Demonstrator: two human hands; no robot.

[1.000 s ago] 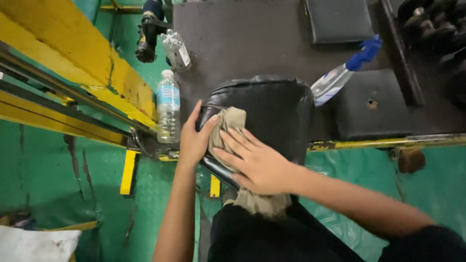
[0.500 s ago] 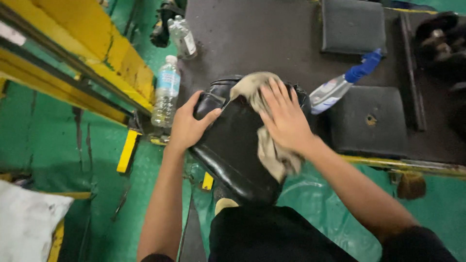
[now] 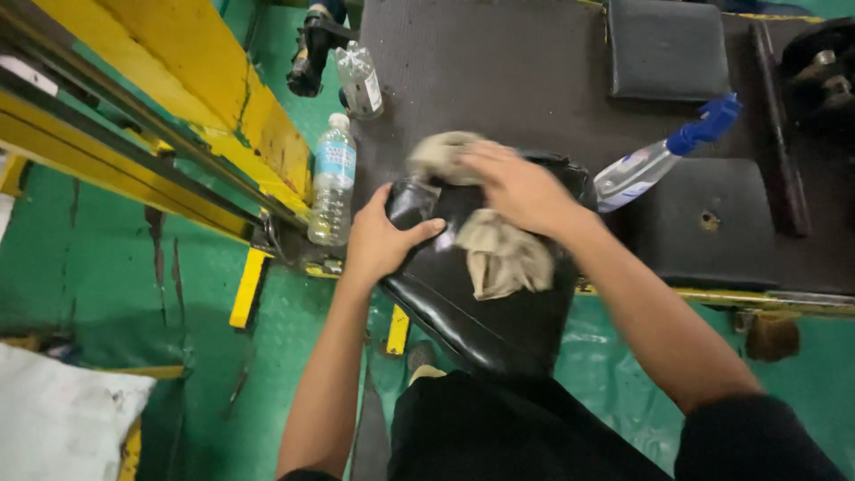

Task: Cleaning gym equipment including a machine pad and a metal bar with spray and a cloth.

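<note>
Since the earlier frame the right hand (image 3: 517,189) has slid leftward along the far edge of the black padded seat (image 3: 499,312), dragging the beige cloth (image 3: 494,254) with it. This hand lies flat, fingers spread, pressing the cloth onto the seat; one end bunches at the far left corner, the rest hangs toward the middle. The left hand (image 3: 381,242) grips the seat's left edge, thumb on top. Beside it stands a water bottle (image 3: 331,183); a spray bottle (image 3: 659,158) lies past the right edge on the dark mat (image 3: 499,71).
</note>
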